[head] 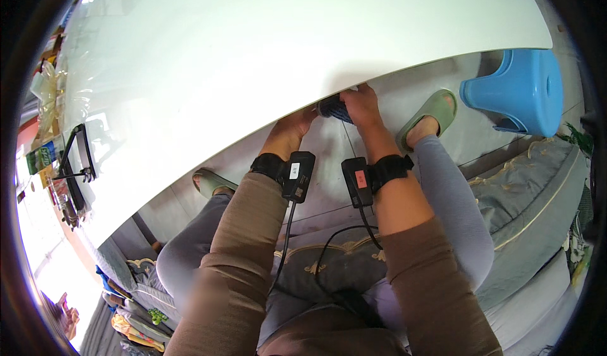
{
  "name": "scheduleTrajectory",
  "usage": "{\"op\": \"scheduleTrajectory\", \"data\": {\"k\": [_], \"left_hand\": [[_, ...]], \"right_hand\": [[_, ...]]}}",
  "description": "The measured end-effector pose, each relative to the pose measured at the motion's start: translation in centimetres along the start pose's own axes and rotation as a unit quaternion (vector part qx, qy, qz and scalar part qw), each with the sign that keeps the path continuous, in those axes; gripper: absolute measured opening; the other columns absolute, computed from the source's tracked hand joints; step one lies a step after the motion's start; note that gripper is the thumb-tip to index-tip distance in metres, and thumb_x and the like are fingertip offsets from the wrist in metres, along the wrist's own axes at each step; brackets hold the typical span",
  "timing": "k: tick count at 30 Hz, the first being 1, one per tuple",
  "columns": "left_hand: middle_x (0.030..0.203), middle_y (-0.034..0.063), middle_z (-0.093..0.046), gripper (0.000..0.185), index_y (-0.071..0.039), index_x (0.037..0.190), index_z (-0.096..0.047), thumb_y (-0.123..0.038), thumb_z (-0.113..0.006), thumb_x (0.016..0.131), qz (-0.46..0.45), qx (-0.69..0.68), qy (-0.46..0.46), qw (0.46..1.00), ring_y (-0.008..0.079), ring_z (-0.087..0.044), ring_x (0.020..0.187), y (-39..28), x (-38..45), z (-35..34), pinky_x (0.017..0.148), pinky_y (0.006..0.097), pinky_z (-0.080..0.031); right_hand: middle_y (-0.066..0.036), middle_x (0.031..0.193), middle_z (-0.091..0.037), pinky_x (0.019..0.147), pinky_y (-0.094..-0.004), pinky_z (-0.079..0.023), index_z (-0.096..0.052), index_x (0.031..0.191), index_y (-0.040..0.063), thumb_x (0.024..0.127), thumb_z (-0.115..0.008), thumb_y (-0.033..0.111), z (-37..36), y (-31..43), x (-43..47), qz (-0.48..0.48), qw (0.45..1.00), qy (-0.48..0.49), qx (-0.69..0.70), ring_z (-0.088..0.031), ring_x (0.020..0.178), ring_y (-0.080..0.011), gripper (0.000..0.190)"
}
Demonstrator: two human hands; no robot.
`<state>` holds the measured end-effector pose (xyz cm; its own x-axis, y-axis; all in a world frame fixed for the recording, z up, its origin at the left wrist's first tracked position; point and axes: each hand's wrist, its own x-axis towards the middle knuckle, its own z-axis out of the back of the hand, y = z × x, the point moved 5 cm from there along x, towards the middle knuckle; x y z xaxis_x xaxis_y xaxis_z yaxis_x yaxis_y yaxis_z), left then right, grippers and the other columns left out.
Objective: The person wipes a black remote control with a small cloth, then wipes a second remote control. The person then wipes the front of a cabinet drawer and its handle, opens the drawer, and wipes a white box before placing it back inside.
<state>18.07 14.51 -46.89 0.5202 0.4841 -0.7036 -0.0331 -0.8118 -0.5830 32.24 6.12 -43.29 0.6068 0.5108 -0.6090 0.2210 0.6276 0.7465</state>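
A dark blue bundle (337,109), which looks like coiled cord or ribbed cloth, is between my hands at the front edge of the white table (227,81). My right hand (364,105) grips its right side, the thumb along the top. At the left end of the bundle is my left hand (295,124), holding it, with its fingers partly hidden under the tabletop. The table edge also covers part of the bundle, so its full shape cannot be made out. Each wrist wears a black strapped sensor box with a cable.
A blue plastic stool (540,90) stands on the tiled floor to the right. On the table's left side lie a black folding stand (78,157) and several packages. A grey cushioned sofa (526,190) is beneath and beside me. Sensor cables (327,247) hang between my arms.
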Motion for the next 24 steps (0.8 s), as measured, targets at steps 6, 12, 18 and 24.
{"op": "scheduleTrajectory", "data": {"k": [6, 12, 18, 24], "left_hand": [[0.120, 0.0199, -0.056, 0.041, -0.006, 0.130, -0.045, -0.033, -0.050, 0.099, 0.050, -0.008, -0.116, 0.992, 0.0306, -0.054, 0.116, 0.7, -2.3, 2.6, 0.094, 0.0430, -0.050], [0.117, 0.0146, -0.060, 0.036, -0.002, 0.120, -0.052, -0.022, -0.062, 0.092, 0.068, -0.070, 0.000, 0.995, 0.0290, -0.061, 0.108, 0.4, -9.2, 3.0, 0.086, 0.0443, -0.058], [0.130, 0.0150, -0.055, 0.054, 0.002, 0.134, -0.044, -0.013, -0.064, 0.087, 0.106, -0.030, 0.076, 0.991, 0.0283, -0.057, 0.118, 0.2, -23.4, 0.9, 0.097, 0.0445, -0.052], [0.123, 0.0176, -0.059, 0.051, 0.007, 0.130, -0.043, -0.003, -0.064, 0.084, 0.050, -0.048, 0.141, 0.988, 0.0289, -0.062, 0.109, -0.9, -33.8, -1.6, 0.095, 0.0417, -0.053]], "right_hand": [[-0.017, 0.100, -0.068, 0.078, -0.0321, -0.050, -0.059, 0.121, 0.002, 0.074, -0.060, 0.010, 0.3, 0.5, -4.8, 0.130, 0.991, 0.000, -0.040, -0.065, 0.089, -0.0228, 0.047], [-0.016, 0.100, -0.068, 0.079, -0.0342, -0.051, -0.061, 0.117, 0.001, 0.075, -0.058, 0.010, 1.5, 0.4, -11.9, 0.020, 0.992, 0.115, -0.056, -0.066, 0.089, -0.0247, 0.042], [-0.011, 0.110, -0.066, 0.085, -0.0276, -0.048, -0.062, 0.119, -0.004, 0.075, -0.049, 0.000, 8.2, 3.1, -19.7, 0.006, 0.994, 0.063, 0.084, -0.062, 0.097, -0.0173, 0.046], [-0.012, 0.119, -0.061, 0.092, -0.0313, -0.046, -0.062, 0.119, -0.002, 0.077, -0.047, -0.001, 12.5, 9.6, -31.7, 0.246, 0.941, -0.002, 0.231, -0.058, 0.108, -0.0208, 0.045]]}}
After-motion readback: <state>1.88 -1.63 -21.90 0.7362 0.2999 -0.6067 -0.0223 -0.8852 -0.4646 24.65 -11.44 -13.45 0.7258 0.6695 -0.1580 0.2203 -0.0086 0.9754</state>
